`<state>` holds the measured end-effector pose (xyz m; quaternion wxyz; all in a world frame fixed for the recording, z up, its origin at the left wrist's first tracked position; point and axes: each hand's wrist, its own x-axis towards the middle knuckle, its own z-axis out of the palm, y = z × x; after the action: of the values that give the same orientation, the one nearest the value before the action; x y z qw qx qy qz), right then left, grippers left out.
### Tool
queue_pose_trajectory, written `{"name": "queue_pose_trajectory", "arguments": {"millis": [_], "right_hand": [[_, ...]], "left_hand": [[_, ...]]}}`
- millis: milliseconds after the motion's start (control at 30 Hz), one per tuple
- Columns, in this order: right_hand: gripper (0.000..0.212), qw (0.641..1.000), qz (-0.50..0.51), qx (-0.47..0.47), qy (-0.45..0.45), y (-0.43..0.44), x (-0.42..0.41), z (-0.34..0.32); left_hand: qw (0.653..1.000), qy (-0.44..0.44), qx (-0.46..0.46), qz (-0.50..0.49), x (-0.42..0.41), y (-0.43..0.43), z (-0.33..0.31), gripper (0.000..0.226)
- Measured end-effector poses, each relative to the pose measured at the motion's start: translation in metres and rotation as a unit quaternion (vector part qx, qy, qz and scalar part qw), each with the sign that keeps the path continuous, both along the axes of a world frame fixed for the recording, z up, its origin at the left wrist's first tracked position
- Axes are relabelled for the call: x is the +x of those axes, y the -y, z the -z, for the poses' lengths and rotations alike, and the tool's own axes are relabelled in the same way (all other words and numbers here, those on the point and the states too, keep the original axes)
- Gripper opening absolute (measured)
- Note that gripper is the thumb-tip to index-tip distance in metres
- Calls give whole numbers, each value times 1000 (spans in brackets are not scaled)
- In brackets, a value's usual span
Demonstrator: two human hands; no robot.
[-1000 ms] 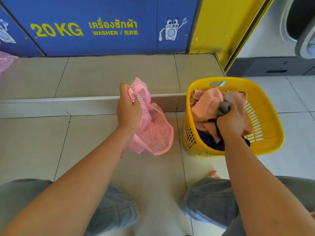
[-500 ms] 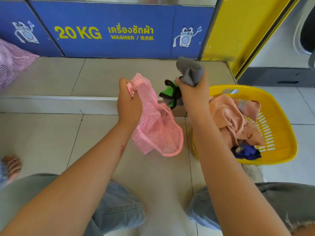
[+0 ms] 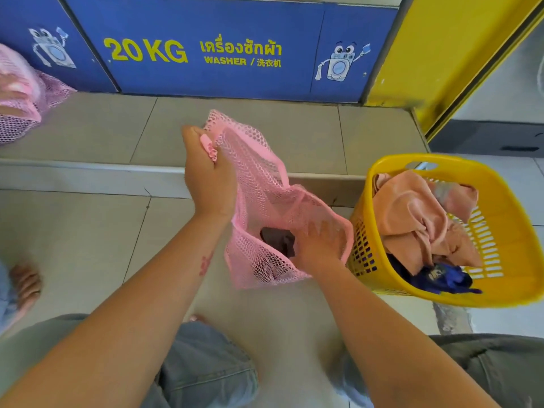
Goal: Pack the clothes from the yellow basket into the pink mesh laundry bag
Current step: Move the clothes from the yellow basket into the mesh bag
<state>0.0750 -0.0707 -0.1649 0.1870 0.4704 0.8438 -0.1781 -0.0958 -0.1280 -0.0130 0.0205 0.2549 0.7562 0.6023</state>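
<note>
My left hand (image 3: 209, 178) is shut on the top edge of the pink mesh laundry bag (image 3: 259, 184) and holds it up above the floor, mouth towards me. My right hand (image 3: 318, 245) is inside the bag's mouth, its spread fingers showing through the mesh. A dark grey garment (image 3: 278, 241) lies in the bag against the thumb side of that hand. Just right of the bag stands the yellow basket (image 3: 515, 231), holding a peach cloth (image 3: 412, 213) and a dark blue garment (image 3: 435, 276).
A tiled step (image 3: 88, 169) runs across behind the bag, below the blue washer panel (image 3: 206, 48). A second pink mesh bag (image 3: 20, 98) lies on the step at far left. Another person's foot (image 3: 25, 284) is at the left edge. My knees fill the bottom.
My right hand lifted the grey garment out of the basket, carried it left over the bag, and has now gone down into the bag's mouth with it. The left hand kept its hold.
</note>
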Motion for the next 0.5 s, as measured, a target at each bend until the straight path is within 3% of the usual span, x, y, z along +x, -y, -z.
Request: {"name": "queue_pose_trajectory", "arguments": {"millis": [233, 400, 500], "right_hand": [[56, 979, -2, 42, -202, 2, -11, -52], [57, 932, 89, -23, -350, -5, -5, -114], [60, 901, 131, 77, -406, -20, 23, -141]], "left_hand": [[994, 8, -97, 52, 33, 9, 21, 20], [994, 29, -78, 66, 50, 4, 11, 19], [994, 38, -75, 76, 56, 0, 5, 19]]}}
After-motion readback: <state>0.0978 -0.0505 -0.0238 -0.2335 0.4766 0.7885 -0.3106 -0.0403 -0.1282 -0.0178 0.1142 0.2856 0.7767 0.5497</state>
